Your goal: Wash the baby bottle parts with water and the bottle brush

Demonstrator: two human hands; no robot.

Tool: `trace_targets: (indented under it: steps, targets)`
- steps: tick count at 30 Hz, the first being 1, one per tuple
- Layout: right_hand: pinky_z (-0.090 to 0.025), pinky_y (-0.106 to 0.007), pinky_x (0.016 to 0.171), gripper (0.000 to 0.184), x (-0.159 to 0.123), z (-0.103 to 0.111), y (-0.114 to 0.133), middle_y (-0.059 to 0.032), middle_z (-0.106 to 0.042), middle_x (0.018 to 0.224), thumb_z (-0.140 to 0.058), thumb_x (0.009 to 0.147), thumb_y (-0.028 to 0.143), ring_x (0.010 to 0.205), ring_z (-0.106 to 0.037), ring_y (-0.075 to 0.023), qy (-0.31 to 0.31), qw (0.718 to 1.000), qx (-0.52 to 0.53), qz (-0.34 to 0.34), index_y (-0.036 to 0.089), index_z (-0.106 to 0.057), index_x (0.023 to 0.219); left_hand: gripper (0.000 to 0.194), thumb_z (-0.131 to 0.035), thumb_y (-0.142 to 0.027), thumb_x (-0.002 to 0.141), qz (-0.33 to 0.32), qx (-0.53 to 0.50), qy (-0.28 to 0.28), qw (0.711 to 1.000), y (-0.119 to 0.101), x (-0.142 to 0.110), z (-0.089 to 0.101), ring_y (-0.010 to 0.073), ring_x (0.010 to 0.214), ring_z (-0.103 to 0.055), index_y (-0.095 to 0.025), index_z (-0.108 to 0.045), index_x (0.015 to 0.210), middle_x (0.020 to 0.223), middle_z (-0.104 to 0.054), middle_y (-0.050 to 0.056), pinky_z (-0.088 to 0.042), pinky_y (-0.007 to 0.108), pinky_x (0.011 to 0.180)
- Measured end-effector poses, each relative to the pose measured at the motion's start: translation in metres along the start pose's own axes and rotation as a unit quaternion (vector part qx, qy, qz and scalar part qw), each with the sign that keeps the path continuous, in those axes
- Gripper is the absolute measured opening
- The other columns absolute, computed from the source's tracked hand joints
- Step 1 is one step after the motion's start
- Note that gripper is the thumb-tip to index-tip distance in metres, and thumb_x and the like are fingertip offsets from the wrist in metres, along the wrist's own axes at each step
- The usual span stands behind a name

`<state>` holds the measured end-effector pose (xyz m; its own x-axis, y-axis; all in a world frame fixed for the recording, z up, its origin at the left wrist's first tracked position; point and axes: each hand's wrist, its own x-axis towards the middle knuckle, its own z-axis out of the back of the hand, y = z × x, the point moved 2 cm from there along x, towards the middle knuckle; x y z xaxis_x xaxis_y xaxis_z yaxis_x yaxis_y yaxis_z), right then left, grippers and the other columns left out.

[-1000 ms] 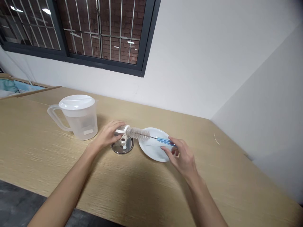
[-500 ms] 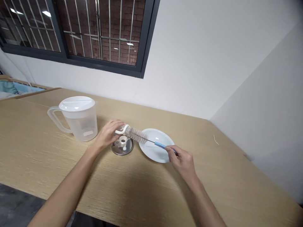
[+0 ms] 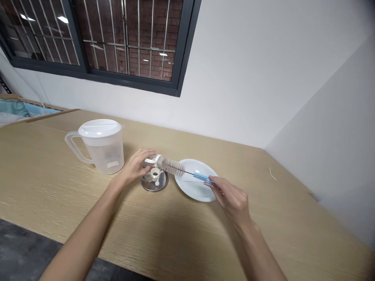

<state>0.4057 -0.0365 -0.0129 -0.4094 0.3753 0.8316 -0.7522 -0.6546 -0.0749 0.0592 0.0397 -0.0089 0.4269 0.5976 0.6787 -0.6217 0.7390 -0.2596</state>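
My left hand (image 3: 137, 164) is closed around a small clear bottle with a white handle (image 3: 152, 160), its mouth tilted to the right; the fingers hide most of its body. In my right hand (image 3: 233, 197) is the blue handle of a bottle brush (image 3: 172, 166). The tip of its pale bristles is at the bottle's mouth, and I cannot tell how far inside it reaches. Below the bottle, a round metal tray (image 3: 154, 187) holds a white ring (image 3: 155, 173), a clear round piece and a small white part. Under the brush lies a white plate (image 3: 191, 191) with a thin rod on it.
A translucent lidded pitcher (image 3: 102, 150) stands left of my left hand, its handle to the left. A thin pale strip (image 3: 272, 174) lies on the wooden table (image 3: 140, 234) at the right. A wall and a barred window (image 3: 129, 43) rise behind.
My right hand has turned slightly on the brush handle, and more of the blue handle shows. The bottle stays in my left hand. The whole view has shifted a little.
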Motion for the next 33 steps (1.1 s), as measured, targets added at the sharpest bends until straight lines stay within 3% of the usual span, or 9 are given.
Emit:
trace_targets:
  steps: [5,8,10,13,16,21,25,29,33]
  targets:
    - [-0.049,-0.024,0.056,0.017,0.0,-0.003,-0.001,-0.0042,-0.075,0.083,-0.058,0.095,0.03,0.054,-0.062,-0.0119,0.044,0.993,0.045,-0.101,0.019,-0.069,0.1,0.043,-0.059,-0.012,0.081,-0.008,-0.003,0.0,1.0,-0.001,0.001,-0.001,0.0263,0.117,-0.058,-0.02,-0.057,0.124,0.122,-0.066,0.011,-0.046,0.047,0.102]
    - [-0.038,-0.023,0.043,0.031,-0.001,-0.005,-0.001,0.0009,-0.063,0.057,-0.048,0.099,0.037,0.04,-0.046,-0.0094,0.065,0.978,0.064,-0.187,0.018,-0.07,0.086,0.043,-0.057,-0.012,0.083,-0.019,0.002,-0.001,1.0,-0.005,0.001,0.0,0.0264,0.119,-0.058,-0.021,-0.057,0.125,0.123,-0.066,0.01,-0.041,0.05,0.108]
    - [-0.035,-0.023,0.041,0.036,-0.002,-0.006,0.0,0.0021,-0.059,0.052,-0.043,0.1,0.037,0.039,-0.044,-0.0091,0.086,0.969,0.073,-0.22,0.019,-0.069,0.082,0.043,-0.056,-0.013,0.084,-0.018,0.01,0.001,1.0,-0.007,0.001,0.0,0.026,0.121,-0.057,-0.021,-0.056,0.126,0.124,-0.066,0.009,-0.034,0.052,0.114]
    - [-0.042,-0.021,0.047,0.023,-0.001,-0.006,0.002,0.0008,-0.065,0.064,-0.054,0.096,0.037,0.046,-0.052,-0.0093,0.055,0.978,0.057,-0.194,0.017,-0.065,0.1,0.044,-0.055,-0.014,0.085,-0.01,0.016,0.002,1.0,-0.008,0.0,0.001,0.025,0.125,-0.055,-0.021,-0.054,0.129,0.128,-0.064,0.009,-0.026,0.053,0.118]
    - [-0.048,-0.021,0.055,0.034,-0.002,-0.006,0.003,-0.0023,-0.07,0.083,-0.066,0.09,0.027,0.055,-0.061,-0.0099,-0.002,0.996,0.005,-0.085,0.018,-0.055,0.12,0.045,-0.055,-0.017,0.087,-0.001,0.014,0.004,1.0,-0.007,-0.001,0.001,0.0247,0.127,-0.053,-0.021,-0.053,0.132,0.131,-0.062,0.009,-0.027,0.051,0.118]
    - [-0.052,-0.022,0.072,0.031,0.0,-0.002,0.005,-0.0064,-0.073,0.095,-0.067,0.088,0.011,0.082,-0.07,-0.0141,-0.015,0.998,-0.047,0.034,0.017,-0.058,0.117,0.046,-0.056,-0.018,0.087,0.013,0.018,0.02,1.0,0.0,-0.003,-0.003,0.0251,0.125,-0.053,-0.022,-0.053,0.133,0.132,-0.061,0.009,-0.041,0.045,0.108]
    - [-0.049,-0.022,0.067,0.026,0.004,0.0,0.01,-0.0052,-0.074,0.091,-0.067,0.089,0.015,0.07,-0.068,-0.0113,-0.002,1.0,-0.019,0.023,0.015,-0.06,0.114,0.046,-0.057,-0.018,0.086,0.01,0.036,0.016,0.999,0.006,-0.005,-0.006,0.0257,0.123,-0.054,-0.022,-0.054,0.132,0.131,-0.061,0.009,-0.043,0.045,0.104]
    - [-0.04,-0.021,0.05,0.009,0.005,-0.004,0.012,0.0002,-0.068,0.068,-0.06,0.094,0.022,0.046,-0.053,-0.0071,0.0,0.999,0.025,-0.042,0.015,-0.065,0.096,0.047,-0.056,-0.014,0.085,-0.003,0.042,-0.001,0.999,0.002,-0.003,-0.005,0.0255,0.123,-0.054,-0.022,-0.054,0.131,0.13,-0.062,0.009,-0.042,0.045,0.104]
    - [-0.035,-0.021,0.043,0.023,0.003,-0.007,0.011,0.0038,-0.059,0.055,-0.05,0.099,0.024,0.04,-0.046,-0.0065,0.009,0.992,0.055,-0.112,0.017,-0.064,0.084,0.049,-0.055,-0.013,0.084,-0.012,0.051,-0.018,0.998,-0.006,-0.001,-0.001,0.0259,0.123,-0.054,-0.023,-0.054,0.133,0.13,-0.063,0.008,-0.041,0.045,0.105]
